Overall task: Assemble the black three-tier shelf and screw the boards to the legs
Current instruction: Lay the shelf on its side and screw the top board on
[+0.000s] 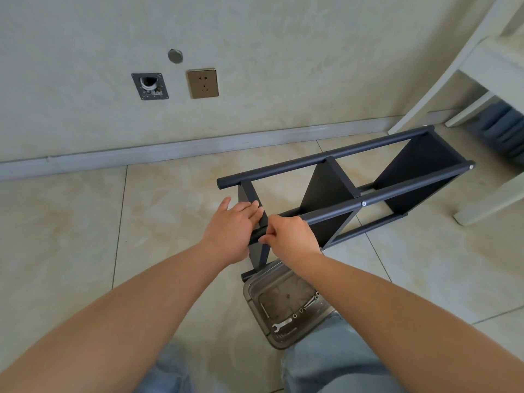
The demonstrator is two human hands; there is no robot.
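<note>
Two hands meet the shelf (354,188): left hand (231,228) flat against its board, right hand (289,236) pinching a leg.

Bare forearms, no sleeves; light blue jeans (334,361) on both legs.

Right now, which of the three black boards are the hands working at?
The nearest board, at the shelf's end closest to the person. The left hand rests flat against it, and the right hand pinches at the leg there. The middle board and far board go untouched.
</note>
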